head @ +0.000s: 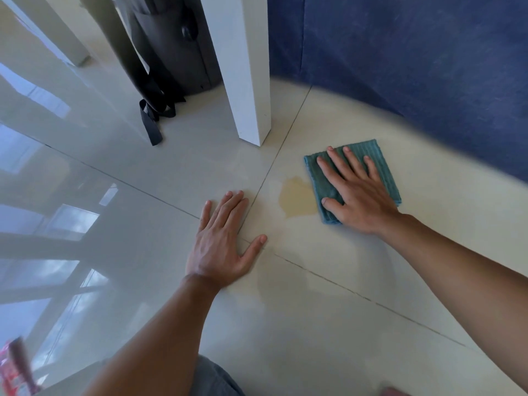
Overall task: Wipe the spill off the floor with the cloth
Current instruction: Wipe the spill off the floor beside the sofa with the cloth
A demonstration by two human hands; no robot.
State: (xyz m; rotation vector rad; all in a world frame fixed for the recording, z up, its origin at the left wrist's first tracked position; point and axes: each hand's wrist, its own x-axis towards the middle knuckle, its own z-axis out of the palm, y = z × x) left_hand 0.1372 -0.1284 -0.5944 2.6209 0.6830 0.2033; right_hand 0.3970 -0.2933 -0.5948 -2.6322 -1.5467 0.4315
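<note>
A pale yellow-brown spill (295, 200) lies on the glossy cream floor tiles (314, 295), just right of a grout line. A folded teal ribbed cloth (384, 167) lies flat on the floor with its left edge touching the spill. My right hand (355, 191) presses flat on the cloth, fingers spread, thumb at the cloth's near left corner. My left hand (221, 242) rests flat on the bare tile to the left of the spill, fingers apart, holding nothing.
A white square table leg (245, 70) stands just behind the spill. A dark bag (171, 52) with dangling straps sits behind and left of it. Blue fabric (414, 52) hangs down at the back right. A red packet (15, 370) shows at the bottom left corner.
</note>
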